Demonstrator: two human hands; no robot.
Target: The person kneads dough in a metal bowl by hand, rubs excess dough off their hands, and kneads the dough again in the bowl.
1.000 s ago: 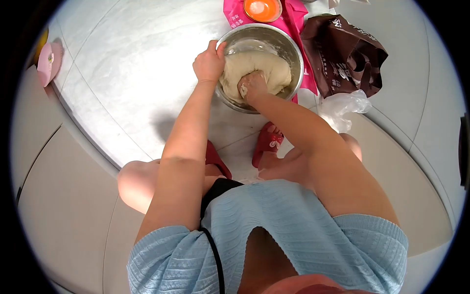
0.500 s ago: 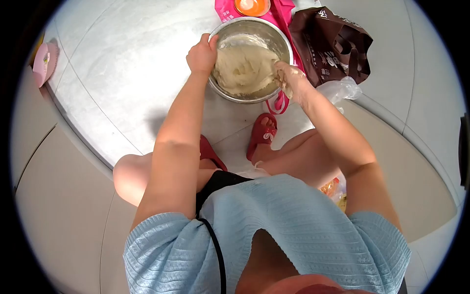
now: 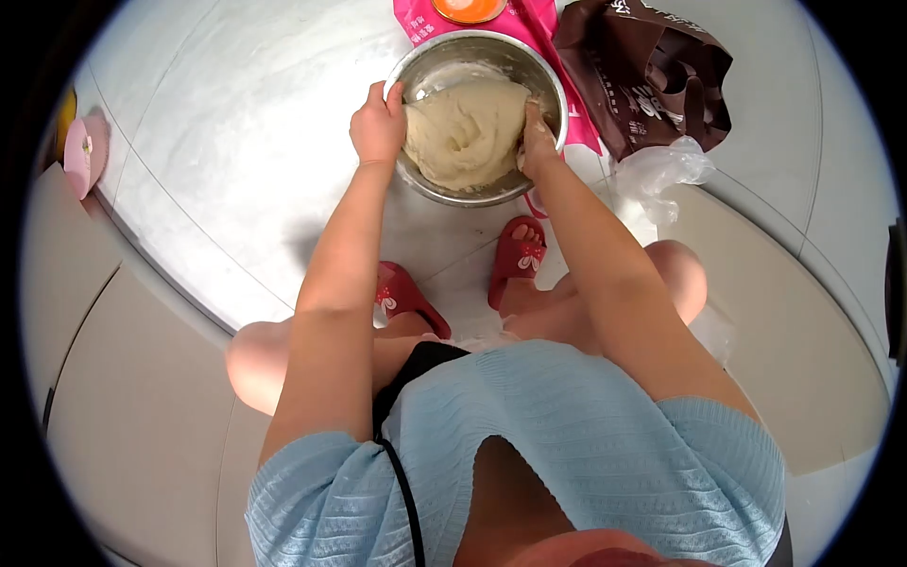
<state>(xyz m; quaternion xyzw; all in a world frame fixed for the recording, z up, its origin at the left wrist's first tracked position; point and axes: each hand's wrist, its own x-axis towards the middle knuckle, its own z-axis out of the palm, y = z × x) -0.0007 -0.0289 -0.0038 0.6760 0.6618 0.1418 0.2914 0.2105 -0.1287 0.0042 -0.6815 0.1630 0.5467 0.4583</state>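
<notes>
A steel mixing bowl [image 3: 463, 200] stands on the floor in front of me with a lump of pale dough [image 3: 463, 137] inside. The dough is smooth on top with a small dent near its middle. My left hand [image 3: 377, 128] is closed over the bowl's left rim, thumb toward the inside. Down inside the bowl's right side, my right hand [image 3: 538, 142] grips the dough's right edge, its fingers partly hidden between dough and wall. Bits of dough stick to that hand.
Beyond the bowl lie a pink bag [image 3: 543, 28] and an orange round item [image 3: 469, 8]. A dark brown bag [image 3: 642, 80] and a crumpled clear plastic bag [image 3: 666, 175] are at the right. My feet in red slippers [image 3: 518, 257] are below the bowl. A pink object [image 3: 87, 154] stands far left.
My right hand has moved from the bowl's right rim inward and down along the dough's edge. The dough's right side looks higher and rounder. My left hand stays on the rim.
</notes>
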